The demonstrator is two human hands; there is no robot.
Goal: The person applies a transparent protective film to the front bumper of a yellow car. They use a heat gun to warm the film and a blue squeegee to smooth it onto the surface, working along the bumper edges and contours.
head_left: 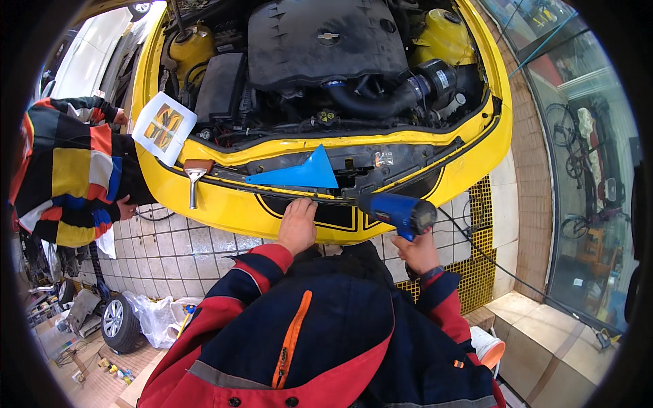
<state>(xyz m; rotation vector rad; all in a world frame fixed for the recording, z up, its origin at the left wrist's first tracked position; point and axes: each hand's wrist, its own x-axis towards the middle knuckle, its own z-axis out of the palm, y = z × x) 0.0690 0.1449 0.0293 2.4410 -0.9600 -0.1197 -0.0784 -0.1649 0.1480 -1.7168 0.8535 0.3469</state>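
The front of a yellow car with its engine bay uncovered stands before me. My left hand lies on the bumper with fingers stretched out, touching the black trim area on its face. In my right hand is a blue heat gun, gripped by its handle, its nozzle pointing left over the bumper edge. A blue plastic squeegee rests above my left hand on the front panel. To its left lies a brown-bladed scraper with a metal handle, and a printed sheet sits on the fender.
At the left a person in a colourful patchwork top stands by the fender. A black cable runs from the heat gun to the right. Behind on the left are a loose wheel and plastic bags. Glass panes line the right.
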